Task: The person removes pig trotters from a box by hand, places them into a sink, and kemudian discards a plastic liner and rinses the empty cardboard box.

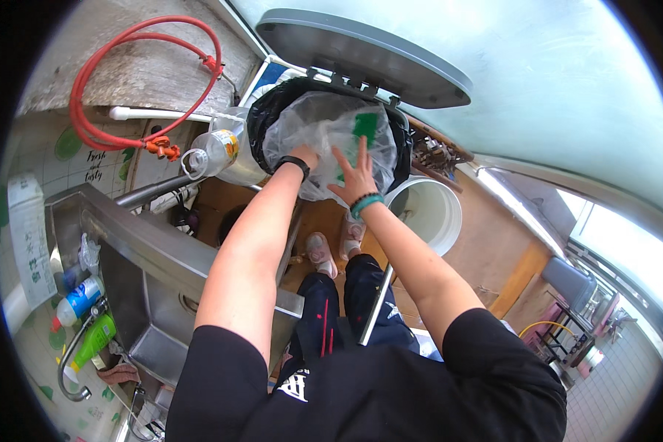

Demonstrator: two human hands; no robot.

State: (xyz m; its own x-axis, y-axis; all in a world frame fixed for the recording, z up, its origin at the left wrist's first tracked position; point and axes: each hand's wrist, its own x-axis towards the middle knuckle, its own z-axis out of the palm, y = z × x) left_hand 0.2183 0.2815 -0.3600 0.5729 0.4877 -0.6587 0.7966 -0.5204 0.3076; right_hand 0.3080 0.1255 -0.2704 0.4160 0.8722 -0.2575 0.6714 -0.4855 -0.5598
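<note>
A crumpled clear plastic bag [315, 119] with green patches fills the mouth of a trash bin lined with a black bag [265, 110]. The bin's grey lid [364, 52] stands open on its hinges. My left hand [306, 157], below a black wristband, is at the clear bag's left part; its fingertips are partly hidden in the plastic, so its grip cannot be told. My right hand [356, 174], with a teal band and dark beads at the wrist, rests spread on the bag's right part, beside a green patch.
A white bucket [447, 215] stands right of the bin. Left are an empty plastic bottle [215, 154], a coiled red hose [77, 94] and a steel sink [138, 259] with a faucet [66, 381] and a green spray bottle [95, 340]. A metal pole [377, 309] rises near my legs.
</note>
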